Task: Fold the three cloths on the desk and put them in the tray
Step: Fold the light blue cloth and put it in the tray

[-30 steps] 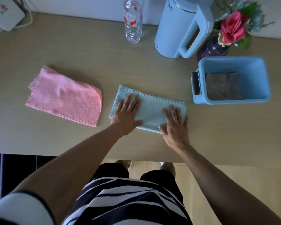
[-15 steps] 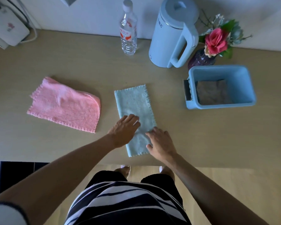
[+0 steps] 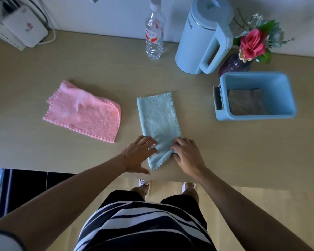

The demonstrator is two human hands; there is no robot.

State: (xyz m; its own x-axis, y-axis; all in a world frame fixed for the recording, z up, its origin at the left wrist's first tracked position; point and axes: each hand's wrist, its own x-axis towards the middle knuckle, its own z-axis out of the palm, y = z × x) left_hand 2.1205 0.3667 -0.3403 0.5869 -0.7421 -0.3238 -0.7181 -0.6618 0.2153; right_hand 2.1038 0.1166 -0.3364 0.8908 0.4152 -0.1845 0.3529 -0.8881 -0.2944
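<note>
Blue cloth (image 3: 159,120) lay half-folded lengthwise on the tan counter (image 3: 98,69). The right grip (image 3: 186,154) pinched its near corner and the left grip (image 3: 137,155) rested flat-fingered on its edge. The next move was probably folding that end away. Pink cloth (image 3: 83,111) waited left; brown cloth (image 3: 246,102) lay in the tray (image 3: 286,98), far right.
</note>
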